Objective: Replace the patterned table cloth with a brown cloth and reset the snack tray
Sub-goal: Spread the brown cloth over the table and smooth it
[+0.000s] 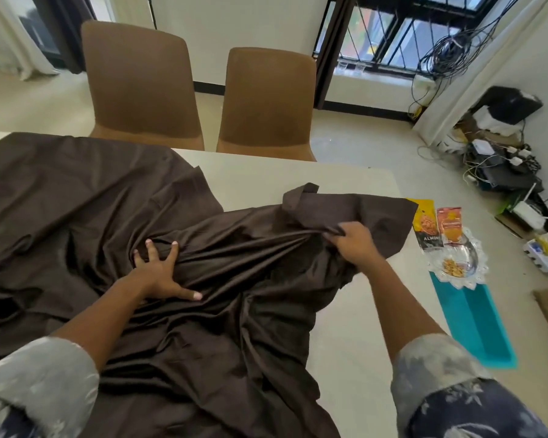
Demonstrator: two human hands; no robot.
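A: Looking at the table, where is the brown cloth?

B: It lies crumpled over the left and near part of the table. The far right part of the top is bare. One corner of the cloth is folded back on the right side.

A: And the hands?

B: The left hand presses flat on the cloth, with the fingers straight and spread. The right hand has its fingers curled round a bunched fold of the cloth.

A: What stands around?

B: At the right edge lies a teal tray. On its far end is a glass dish with some nuts. Just beyond it are an almond packet and an orange packet, side by side. The cloth's right edge reaches the almond packet; I cannot tell if they touch. Two brown chairs stand at the far side, and cables lie on the floor at the far right.
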